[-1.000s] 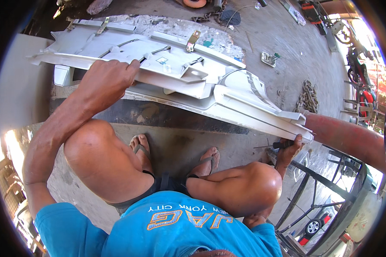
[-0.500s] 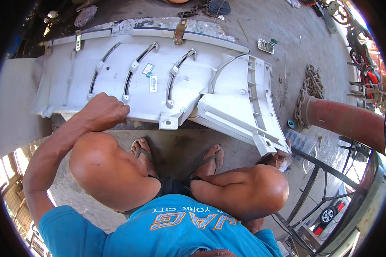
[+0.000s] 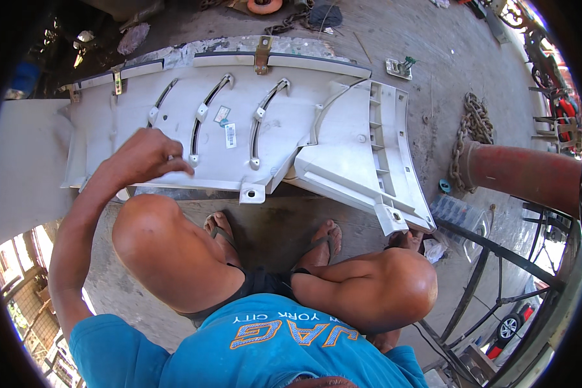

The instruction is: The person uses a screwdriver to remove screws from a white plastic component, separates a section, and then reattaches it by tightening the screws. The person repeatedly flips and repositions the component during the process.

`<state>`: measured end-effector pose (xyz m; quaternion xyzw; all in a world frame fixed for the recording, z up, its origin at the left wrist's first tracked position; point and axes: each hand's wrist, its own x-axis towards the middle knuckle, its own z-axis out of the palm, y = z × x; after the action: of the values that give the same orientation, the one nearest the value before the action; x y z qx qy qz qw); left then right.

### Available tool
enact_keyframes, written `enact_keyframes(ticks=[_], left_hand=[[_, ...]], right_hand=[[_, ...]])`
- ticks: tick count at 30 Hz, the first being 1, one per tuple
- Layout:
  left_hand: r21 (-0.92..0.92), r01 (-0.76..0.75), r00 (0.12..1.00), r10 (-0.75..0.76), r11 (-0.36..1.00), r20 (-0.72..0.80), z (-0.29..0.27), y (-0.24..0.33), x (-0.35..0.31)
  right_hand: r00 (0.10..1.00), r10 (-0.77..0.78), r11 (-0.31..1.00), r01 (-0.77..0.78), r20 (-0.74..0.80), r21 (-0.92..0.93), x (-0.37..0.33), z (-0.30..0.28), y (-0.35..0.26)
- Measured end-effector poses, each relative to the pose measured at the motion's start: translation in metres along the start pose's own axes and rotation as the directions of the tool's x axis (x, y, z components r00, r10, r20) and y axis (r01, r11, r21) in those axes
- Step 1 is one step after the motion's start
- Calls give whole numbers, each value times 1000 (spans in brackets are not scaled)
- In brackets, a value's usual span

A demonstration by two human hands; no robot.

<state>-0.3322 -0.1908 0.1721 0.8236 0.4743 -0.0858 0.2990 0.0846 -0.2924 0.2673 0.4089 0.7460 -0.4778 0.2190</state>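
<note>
A large white moulded panel [image 3: 284, 103] lies across in front of my knees, with three curved slots, two small labels and a ribbed right end. My left hand [image 3: 145, 155] is over its near left part, fingers loosely curled and thumb apart, with nothing visible in it. At the panel's near right corner, my right hand [image 3: 409, 240] grips the edge, partly hidden by my knee and the panel. A brass-coloured metal bracket [image 3: 262, 55] sits on the far edge, and a smaller bracket [image 3: 117, 83] is farther left.
A flat pale sheet [image 3: 29, 155] stands at the left. To the right are a heavy chain [image 3: 473, 123], a red pipe [image 3: 524, 178], a clear compartment box [image 3: 462, 216] and a dark metal frame [image 3: 498, 252]. A small metal tray [image 3: 399, 68] lies on the floor beyond the panel.
My left hand has come off the panel's near edge and lifted, its thumb now apart from the fingers. The panel sits slightly lower in view; my right hand stays at its corner.
</note>
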Motion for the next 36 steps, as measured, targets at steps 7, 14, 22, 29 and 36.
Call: enact_keyframes(ticks=[7,14,22,29,36], left_hand=[[-379,83,940,-199,922,-277,-55,57,-7],[-775,9,980,147,632,131,-8,155,-9],[-721,360,901,-21,592,433,89,198,15],[-859,512,858,-64,23,510,184,219,52],[-745,426,833,-100,-513,545,260,279,125]], right_hand=[[999,37,997,-39,-39,-61,0,-6,2],[997,50,995,-56,-64,-81,-6,-5,7],[999,37,997,-38,-14,-60,-15,-11,24],[998,60,995,-60,-9,-81,-26,-10,32],[998,52,995,-55,-33,-88,-36,-26,35]])
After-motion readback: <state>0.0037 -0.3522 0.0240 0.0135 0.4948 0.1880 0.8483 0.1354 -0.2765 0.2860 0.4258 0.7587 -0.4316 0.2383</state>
